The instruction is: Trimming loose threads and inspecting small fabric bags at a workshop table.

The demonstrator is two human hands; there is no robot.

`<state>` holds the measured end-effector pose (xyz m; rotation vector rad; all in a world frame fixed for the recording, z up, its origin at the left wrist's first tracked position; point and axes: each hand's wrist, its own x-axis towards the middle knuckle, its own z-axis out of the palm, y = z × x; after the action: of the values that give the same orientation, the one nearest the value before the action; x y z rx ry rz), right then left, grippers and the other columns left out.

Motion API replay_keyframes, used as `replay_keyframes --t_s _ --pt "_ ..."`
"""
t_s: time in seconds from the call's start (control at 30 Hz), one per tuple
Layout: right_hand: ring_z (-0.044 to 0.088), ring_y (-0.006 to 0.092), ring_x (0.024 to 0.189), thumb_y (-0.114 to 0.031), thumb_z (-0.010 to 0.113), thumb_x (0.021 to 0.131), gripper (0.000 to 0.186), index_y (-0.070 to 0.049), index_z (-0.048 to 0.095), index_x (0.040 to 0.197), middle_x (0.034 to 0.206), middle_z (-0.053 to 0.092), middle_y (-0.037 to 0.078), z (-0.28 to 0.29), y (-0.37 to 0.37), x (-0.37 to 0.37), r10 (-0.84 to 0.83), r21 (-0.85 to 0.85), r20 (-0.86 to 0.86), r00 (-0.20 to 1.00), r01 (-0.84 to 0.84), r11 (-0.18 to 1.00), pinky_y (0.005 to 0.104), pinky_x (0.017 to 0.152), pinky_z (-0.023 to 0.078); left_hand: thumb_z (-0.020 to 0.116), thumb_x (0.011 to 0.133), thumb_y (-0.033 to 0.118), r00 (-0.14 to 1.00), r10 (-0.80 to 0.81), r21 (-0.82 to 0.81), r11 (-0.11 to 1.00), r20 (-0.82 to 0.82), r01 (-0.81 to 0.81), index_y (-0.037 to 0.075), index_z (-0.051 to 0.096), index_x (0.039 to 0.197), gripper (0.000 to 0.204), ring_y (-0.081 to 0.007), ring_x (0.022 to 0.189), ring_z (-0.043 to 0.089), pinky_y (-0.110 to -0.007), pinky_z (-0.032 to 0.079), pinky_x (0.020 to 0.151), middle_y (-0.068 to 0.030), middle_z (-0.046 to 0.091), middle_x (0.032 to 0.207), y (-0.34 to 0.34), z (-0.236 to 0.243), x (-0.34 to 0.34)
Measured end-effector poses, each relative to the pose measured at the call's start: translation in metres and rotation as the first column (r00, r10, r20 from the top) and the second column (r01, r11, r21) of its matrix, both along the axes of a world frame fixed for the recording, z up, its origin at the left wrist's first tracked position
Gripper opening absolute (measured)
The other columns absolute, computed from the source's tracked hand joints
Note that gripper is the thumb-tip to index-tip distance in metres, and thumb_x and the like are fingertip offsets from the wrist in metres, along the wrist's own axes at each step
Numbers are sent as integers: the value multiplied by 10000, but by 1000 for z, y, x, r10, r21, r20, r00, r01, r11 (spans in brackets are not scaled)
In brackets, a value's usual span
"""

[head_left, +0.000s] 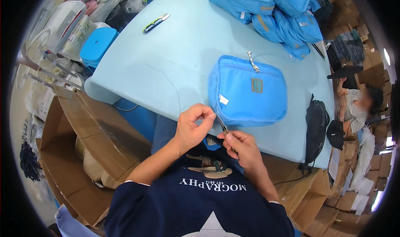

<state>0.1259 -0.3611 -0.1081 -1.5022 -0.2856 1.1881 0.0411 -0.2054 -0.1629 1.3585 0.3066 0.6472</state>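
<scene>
My left hand (193,123) is closed, thumb and forefinger pinched together at the near table edge. Whatever lies in that pinch is too small to make out. In my right hand (245,147) is a slim pointed metal tool (221,122), perhaps tweezers or thread snips. Its tip reaches up to the left fingertips. Just beyond both hands, a blue zippered fabric pouch (250,99) lies flat, with a beige cord pull (252,63), a small brown-edged patch (257,86) and a white label (223,100). A thin thread (176,85) trails over the tabletop left of the pouch.
On the pale blue table (129,74) lie green-handled thread snips (156,23). More blue pouches (271,18) are piled at the far right. A black bag (315,130) hangs at the right edge. Open cardboard boxes (89,149) flank me. Another person (356,103) is at far right.
</scene>
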Motion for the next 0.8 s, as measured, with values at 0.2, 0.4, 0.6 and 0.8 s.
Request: replay_keyframes --t_s 0.2,0.4,0.6,0.8 --pt "380 52 495 -256 571 906 310 44 623 962 656 493 0 -3 9 7 -38 -20 -11 999 38 999 185 430 256 607 816 25 999 21 20 1000 25 -22 -21 581 812 53 -93 674 526 -229 440 620 -44 568 736 -1 -5 1" --pt "366 45 488 -251 572 906 295 37 635 916 618 484 -5 -3 11 9 -37 -16 33 999 38 999 186 424 244 596 817 11 999 36 36 999 35 -37 -18 577 813 36 -98 660 530 -232 440 606 -47 571 738 -1 -5 3" --pt "357 39 483 -273 586 894 319 43 617 929 607 474 -9 -1 -1 12 25 -13 37 999 -25 1000 184 437 248 457 924 137 931 230 -175 967 285 -186 6 538 736 243 -122 605 531 -273 451 619 -86 564 669 48 0 -20" --pt "361 51 512 -334 548 909 432 69 549 1065 697 467 5 -11 -11 16 234 200 -51 971 -220 955 189 474 276 648 798 56 863 484 475 799 -145 -368 21 633 917 125 -218 700 579 -313 472 671 -116 606 855 58 11 -22"
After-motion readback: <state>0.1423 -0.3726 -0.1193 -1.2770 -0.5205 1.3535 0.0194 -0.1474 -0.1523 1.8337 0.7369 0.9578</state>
